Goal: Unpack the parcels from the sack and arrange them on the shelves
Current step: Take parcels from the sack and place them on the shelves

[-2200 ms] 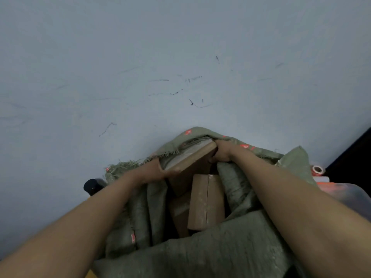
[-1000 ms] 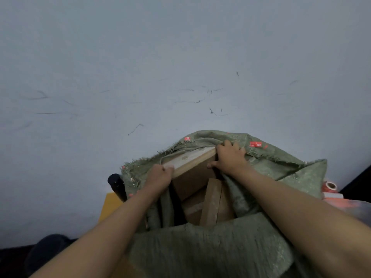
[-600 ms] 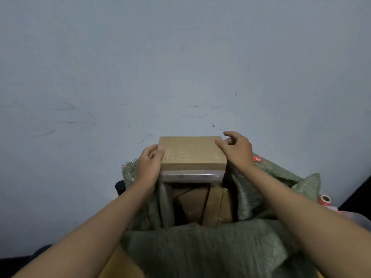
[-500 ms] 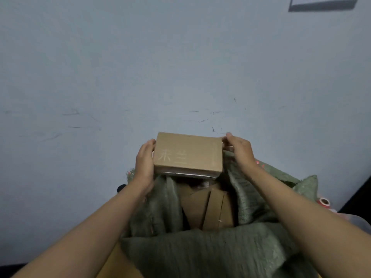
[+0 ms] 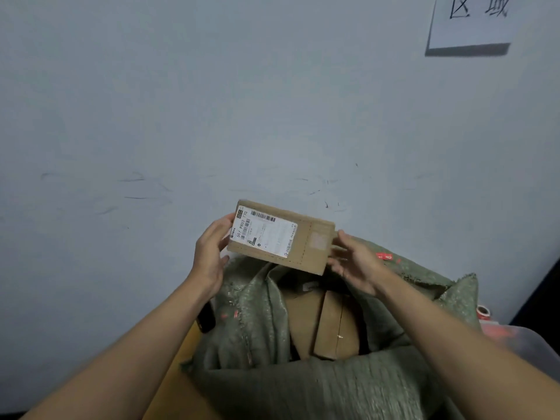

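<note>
Flat brown cardboard parcel (image 5: 281, 237), white shipping label facing up, tilted, held above open green woven sack (image 5: 318, 383); more brown parcels (image 5: 328, 324) upright inside

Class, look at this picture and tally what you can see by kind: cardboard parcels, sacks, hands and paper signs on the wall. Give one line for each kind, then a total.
Cardboard parcels: 2, one held up, one in the sack
Sacks: 1
Hands: 2, left hand, right hand
Paper signs: 1
Total: 6
</note>
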